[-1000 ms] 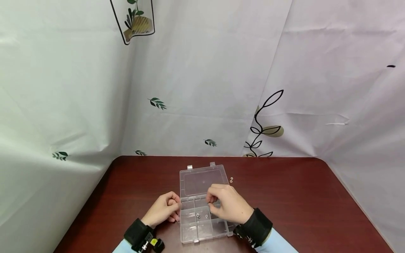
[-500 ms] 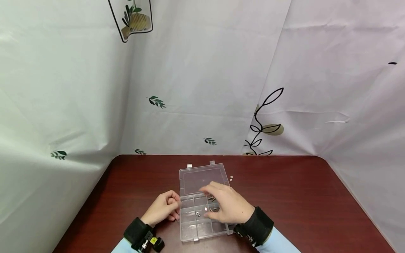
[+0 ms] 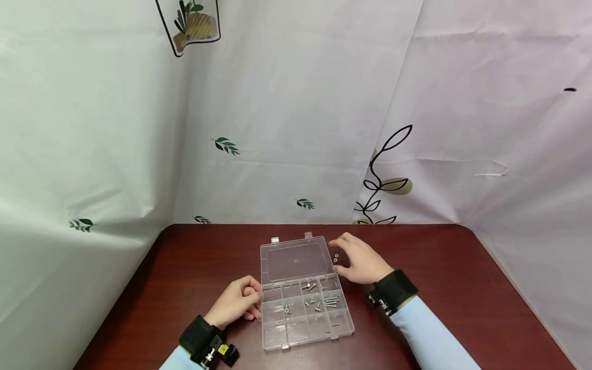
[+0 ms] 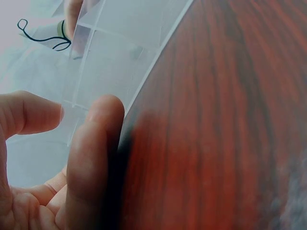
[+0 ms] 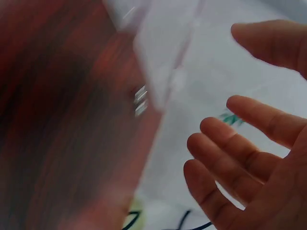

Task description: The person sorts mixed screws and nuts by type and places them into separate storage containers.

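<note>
A clear plastic compartment box [image 3: 296, 340] lies with its lid [image 3: 296, 260] folded back. Screws [image 3: 331, 302] sit in several right-hand compartments, and small nuts [image 3: 287, 310] in a middle one. At the box's left side, my left hand [image 3: 236, 304] holds the edge with curled fingers; thumb [image 4: 38, 115] and forefinger [image 4: 91, 148] are at the wall in the left wrist view. My right hand [image 3: 363, 261] hovers right of the lid, thumb and fingers spread with nothing between them. Two small ring-shaped pieces [image 3: 335, 257], looking like nuts, lie on the table beside those fingers.
The dark red wooden table [image 3: 439, 293] has rounded far corners. A pale printed cloth [image 3: 287, 103] hangs behind it and along both sides. Black bands with cameras [image 3: 394, 292] sit on both wrists.
My right hand has opened over the compartments, a small shiny piece showing below it, then moved away to the upper right beside the loose pieces. My left hand has stayed at the box.
</note>
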`<action>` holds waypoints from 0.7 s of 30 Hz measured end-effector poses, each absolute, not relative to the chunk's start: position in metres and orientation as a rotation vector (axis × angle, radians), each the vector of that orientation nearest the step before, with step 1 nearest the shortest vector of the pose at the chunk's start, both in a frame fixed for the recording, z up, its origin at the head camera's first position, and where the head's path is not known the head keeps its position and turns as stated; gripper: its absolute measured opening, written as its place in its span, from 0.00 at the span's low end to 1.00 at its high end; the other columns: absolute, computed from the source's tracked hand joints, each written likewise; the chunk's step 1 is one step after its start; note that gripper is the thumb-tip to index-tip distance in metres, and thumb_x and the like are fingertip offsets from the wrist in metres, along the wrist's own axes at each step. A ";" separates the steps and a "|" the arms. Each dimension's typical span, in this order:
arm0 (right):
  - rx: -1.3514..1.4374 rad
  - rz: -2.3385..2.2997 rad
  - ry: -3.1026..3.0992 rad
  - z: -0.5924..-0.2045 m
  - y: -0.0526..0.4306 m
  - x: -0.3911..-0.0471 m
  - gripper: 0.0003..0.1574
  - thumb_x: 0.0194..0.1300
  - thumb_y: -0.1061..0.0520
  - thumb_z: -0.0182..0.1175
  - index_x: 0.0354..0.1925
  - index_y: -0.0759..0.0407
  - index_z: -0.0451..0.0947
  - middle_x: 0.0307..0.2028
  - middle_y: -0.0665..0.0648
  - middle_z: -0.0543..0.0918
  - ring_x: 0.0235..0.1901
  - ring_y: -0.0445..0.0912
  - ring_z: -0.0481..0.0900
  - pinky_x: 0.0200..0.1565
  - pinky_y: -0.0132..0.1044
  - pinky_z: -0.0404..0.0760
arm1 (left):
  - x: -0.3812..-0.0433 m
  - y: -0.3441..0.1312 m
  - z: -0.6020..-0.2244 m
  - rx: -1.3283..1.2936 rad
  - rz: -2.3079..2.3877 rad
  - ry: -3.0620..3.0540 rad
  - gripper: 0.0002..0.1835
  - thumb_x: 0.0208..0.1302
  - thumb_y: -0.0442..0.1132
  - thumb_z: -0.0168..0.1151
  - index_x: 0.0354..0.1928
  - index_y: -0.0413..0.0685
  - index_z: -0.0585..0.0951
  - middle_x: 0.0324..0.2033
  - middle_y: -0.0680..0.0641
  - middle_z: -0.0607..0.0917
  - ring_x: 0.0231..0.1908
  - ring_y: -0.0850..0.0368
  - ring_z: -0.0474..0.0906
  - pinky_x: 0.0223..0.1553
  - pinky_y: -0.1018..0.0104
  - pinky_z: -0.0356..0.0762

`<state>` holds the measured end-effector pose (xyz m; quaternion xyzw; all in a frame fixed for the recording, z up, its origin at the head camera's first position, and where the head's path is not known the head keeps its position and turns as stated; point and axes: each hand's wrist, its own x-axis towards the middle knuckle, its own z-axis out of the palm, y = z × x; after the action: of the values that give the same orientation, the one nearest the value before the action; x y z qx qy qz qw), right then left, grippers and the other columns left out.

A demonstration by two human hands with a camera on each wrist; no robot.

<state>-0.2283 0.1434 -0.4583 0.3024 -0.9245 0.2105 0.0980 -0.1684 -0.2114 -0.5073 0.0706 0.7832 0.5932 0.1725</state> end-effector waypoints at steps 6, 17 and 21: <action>0.872 0.564 -2.863 -0.474 0.155 -0.249 0.25 0.58 0.56 0.67 0.55 0.58 0.82 0.45 0.54 0.78 0.42 0.44 0.75 0.47 0.42 0.76 | -0.168 -0.211 -0.507 0.197 1.688 2.221 0.15 0.65 0.40 0.63 0.44 0.36 0.73 0.22 0.43 0.81 0.22 0.48 0.83 0.21 0.62 0.81; 0.951 0.427 -2.801 -0.491 0.150 -0.265 0.11 0.54 0.62 0.68 0.39 0.53 0.86 0.33 0.48 0.75 0.33 0.42 0.74 0.39 0.38 0.77 | -0.168 -0.211 -0.507 0.196 1.692 2.217 0.15 0.65 0.41 0.62 0.45 0.36 0.73 0.23 0.42 0.81 0.23 0.48 0.84 0.22 0.62 0.81; 0.936 0.425 -2.772 -0.491 0.152 -0.263 0.07 0.54 0.63 0.67 0.33 0.52 0.84 0.31 0.47 0.76 0.33 0.44 0.76 0.38 0.39 0.78 | -0.169 -0.211 -0.507 0.198 1.692 2.214 0.15 0.65 0.41 0.62 0.45 0.36 0.73 0.23 0.43 0.81 0.22 0.48 0.84 0.22 0.62 0.81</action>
<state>-0.2634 0.1525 -0.4908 0.3153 -0.9336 0.1432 0.0921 -0.1688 -0.2115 -0.5073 0.0696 0.7805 0.5966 0.1733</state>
